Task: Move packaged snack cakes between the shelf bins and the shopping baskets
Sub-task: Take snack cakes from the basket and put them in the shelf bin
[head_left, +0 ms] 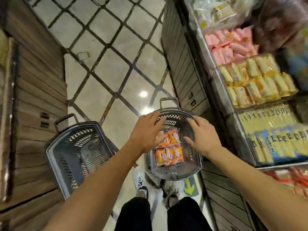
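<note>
Head view, looking straight down an aisle at two bare arms reaching forward. The left hand (146, 130) is spread wide, fingers straight, palm down, over the right basket (195, 169); its fingertips lie above the orange cakes (169, 150) inside, and whether they touch the packets cannot be told. It holds nothing. The right hand (202, 135) is also open, fingers loosely spread and a little bent, over the basket's right side, near its wall; it too holds nothing.

The cakes lie in rows on the floor of that basket, which stands on the tiled floor (106, 60) just beside the shelf (221, 90) on the right. A second basket (55, 152), dark and perforated, stands to the left, apart from the first, with no packets visible inside.

The shelf bins hold pink packets (231, 45), yellow packets (255, 80) and long pale packets (273, 135), all blurred.
</note>
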